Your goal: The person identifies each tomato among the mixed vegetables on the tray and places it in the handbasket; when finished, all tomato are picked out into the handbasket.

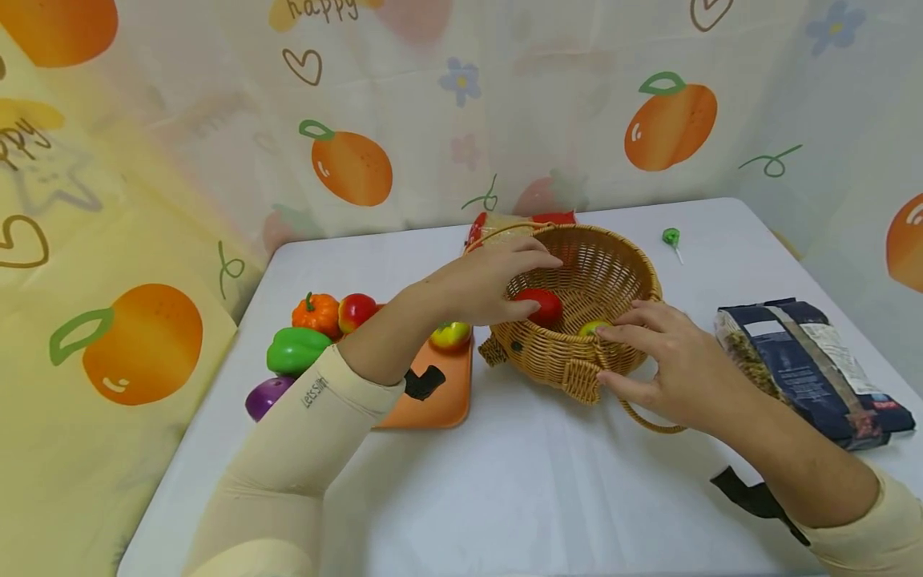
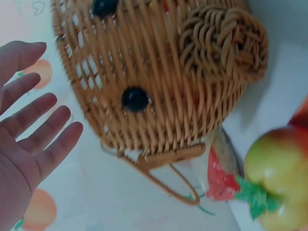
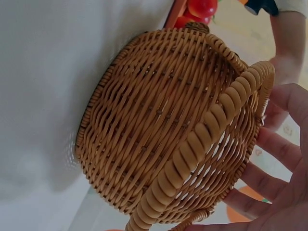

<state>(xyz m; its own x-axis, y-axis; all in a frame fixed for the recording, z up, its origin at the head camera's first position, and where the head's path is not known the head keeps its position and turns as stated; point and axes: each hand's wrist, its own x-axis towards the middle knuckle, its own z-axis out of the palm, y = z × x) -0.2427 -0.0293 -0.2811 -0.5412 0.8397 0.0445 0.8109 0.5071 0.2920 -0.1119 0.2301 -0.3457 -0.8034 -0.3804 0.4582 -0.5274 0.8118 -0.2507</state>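
Observation:
A wicker basket (image 1: 548,361) with animal-like ears and dark button eyes stands on the table. Inside lie a red round fruit or vegetable (image 1: 546,309) and a yellow-green piece (image 1: 593,328), mostly hidden by the rim. My left hand (image 1: 497,276) hovers over the basket's left rim, thumb near the red piece; its fingers are spread and hold nothing in the left wrist view. At the opposite rim is my right hand (image 1: 674,365), its fingers extended along the edge; whether they all touch it is unclear. The wicker handle (image 3: 192,149) hangs down on that side.
Left of the basket, an orange tray (image 1: 461,401) lies beside a green bell pepper (image 1: 297,350), small pumpkin (image 1: 317,314), red apple (image 1: 356,312) and purple vegetable (image 1: 267,397). A dark blue bag (image 1: 815,369) lies right; a green lollipop (image 1: 671,237) lies behind. A red-edged packet (image 1: 479,230) is behind the basket.

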